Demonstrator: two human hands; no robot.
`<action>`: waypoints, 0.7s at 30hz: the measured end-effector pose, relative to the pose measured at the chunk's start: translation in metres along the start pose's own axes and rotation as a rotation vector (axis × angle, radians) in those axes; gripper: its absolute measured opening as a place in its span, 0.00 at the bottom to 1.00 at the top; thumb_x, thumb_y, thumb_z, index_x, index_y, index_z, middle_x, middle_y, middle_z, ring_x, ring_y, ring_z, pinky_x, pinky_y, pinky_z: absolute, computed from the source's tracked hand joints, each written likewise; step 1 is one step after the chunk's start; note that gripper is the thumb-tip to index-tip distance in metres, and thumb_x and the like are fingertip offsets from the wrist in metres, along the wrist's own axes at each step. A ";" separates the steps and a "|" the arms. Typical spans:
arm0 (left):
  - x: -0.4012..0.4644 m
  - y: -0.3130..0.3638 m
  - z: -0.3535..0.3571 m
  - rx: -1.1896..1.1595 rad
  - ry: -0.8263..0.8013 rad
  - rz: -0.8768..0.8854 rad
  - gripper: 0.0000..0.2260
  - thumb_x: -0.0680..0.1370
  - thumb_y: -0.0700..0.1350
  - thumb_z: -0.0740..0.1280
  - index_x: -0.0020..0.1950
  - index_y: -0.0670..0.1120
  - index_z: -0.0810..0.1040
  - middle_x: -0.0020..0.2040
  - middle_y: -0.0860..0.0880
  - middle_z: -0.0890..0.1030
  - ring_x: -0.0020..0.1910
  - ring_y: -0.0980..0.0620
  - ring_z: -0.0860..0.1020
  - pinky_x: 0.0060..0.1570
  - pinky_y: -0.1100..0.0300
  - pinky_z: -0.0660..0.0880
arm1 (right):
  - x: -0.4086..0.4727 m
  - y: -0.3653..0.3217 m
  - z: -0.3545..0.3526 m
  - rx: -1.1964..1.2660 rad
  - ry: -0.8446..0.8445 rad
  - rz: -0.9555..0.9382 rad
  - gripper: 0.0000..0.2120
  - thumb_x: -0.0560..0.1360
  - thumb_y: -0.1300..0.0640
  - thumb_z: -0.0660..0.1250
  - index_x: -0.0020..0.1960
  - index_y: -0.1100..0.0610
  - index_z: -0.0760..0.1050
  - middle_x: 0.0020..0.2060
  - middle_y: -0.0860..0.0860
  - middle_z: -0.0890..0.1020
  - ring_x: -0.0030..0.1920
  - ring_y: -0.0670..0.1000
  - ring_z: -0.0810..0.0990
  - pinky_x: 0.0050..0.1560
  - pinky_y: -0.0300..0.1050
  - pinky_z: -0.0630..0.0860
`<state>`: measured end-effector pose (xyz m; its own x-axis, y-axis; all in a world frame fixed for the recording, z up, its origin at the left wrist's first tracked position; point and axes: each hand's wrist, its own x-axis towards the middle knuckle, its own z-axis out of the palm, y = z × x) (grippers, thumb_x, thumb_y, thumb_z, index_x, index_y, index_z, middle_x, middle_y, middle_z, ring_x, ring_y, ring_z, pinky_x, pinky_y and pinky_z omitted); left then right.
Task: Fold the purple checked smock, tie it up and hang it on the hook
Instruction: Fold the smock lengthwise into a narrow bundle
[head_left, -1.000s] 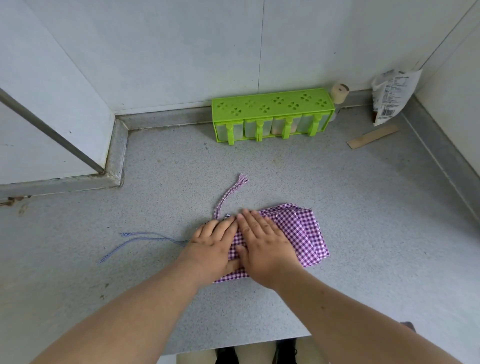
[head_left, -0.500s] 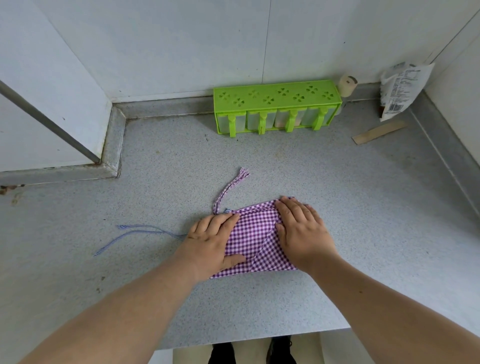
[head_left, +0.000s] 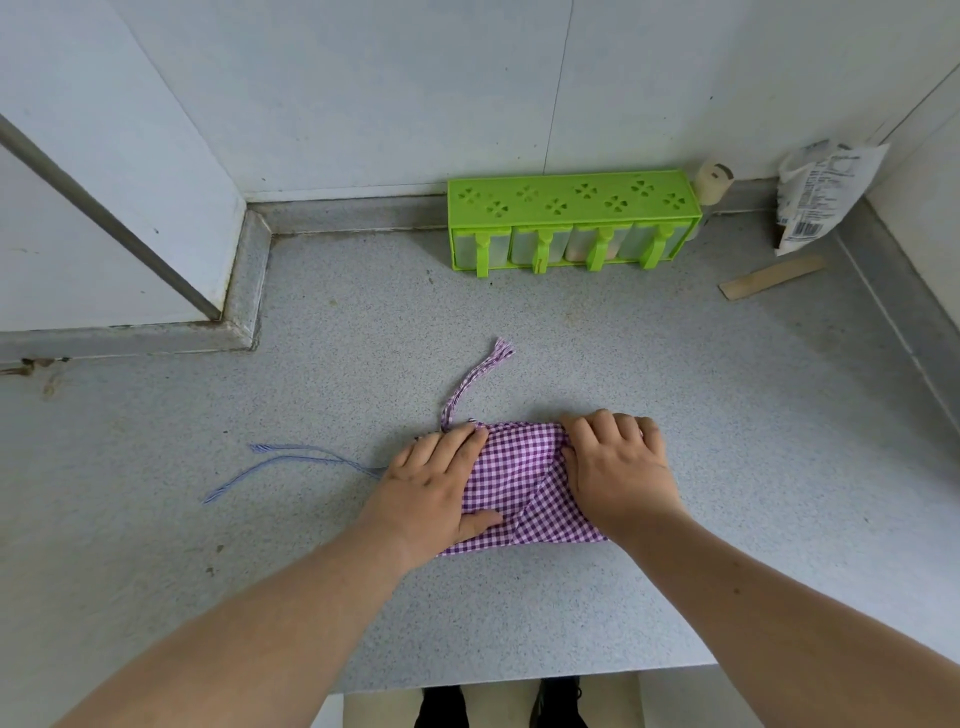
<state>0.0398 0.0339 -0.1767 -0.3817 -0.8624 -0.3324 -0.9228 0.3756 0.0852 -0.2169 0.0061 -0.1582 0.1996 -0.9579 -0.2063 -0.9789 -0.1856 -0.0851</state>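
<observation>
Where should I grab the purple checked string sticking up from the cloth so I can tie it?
Probably pinch the checked string near its frayed free end, coming from above and the far side. That end lies loose on the counter, clear of both hands; its root is tucked by the left hand on the folded smock.
</observation>
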 end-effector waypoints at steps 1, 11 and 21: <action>-0.001 0.000 0.002 -0.008 0.016 -0.005 0.44 0.79 0.76 0.46 0.86 0.48 0.43 0.86 0.49 0.50 0.83 0.47 0.54 0.82 0.47 0.51 | 0.000 -0.002 -0.002 -0.021 -0.022 -0.016 0.21 0.84 0.49 0.53 0.76 0.45 0.66 0.63 0.50 0.76 0.67 0.58 0.74 0.76 0.61 0.61; -0.018 -0.004 0.014 -0.103 0.136 -0.147 0.28 0.85 0.58 0.45 0.83 0.48 0.59 0.78 0.49 0.63 0.76 0.47 0.66 0.75 0.47 0.69 | 0.011 -0.016 -0.019 -0.021 -0.046 -0.051 0.24 0.84 0.52 0.49 0.78 0.42 0.66 0.72 0.48 0.69 0.77 0.56 0.62 0.79 0.59 0.48; -0.016 -0.009 0.023 -0.180 0.214 -0.148 0.24 0.84 0.57 0.51 0.78 0.49 0.67 0.76 0.46 0.66 0.72 0.44 0.71 0.71 0.46 0.73 | 0.075 -0.094 -0.034 -0.039 -0.039 -0.460 0.20 0.81 0.59 0.63 0.72 0.49 0.69 0.69 0.50 0.69 0.64 0.55 0.75 0.67 0.55 0.74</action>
<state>0.0555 0.0518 -0.1939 -0.2268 -0.9623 -0.1504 -0.9562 0.1907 0.2218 -0.1113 -0.0552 -0.1327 0.6145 -0.7651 -0.1926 -0.7889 -0.5985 -0.1397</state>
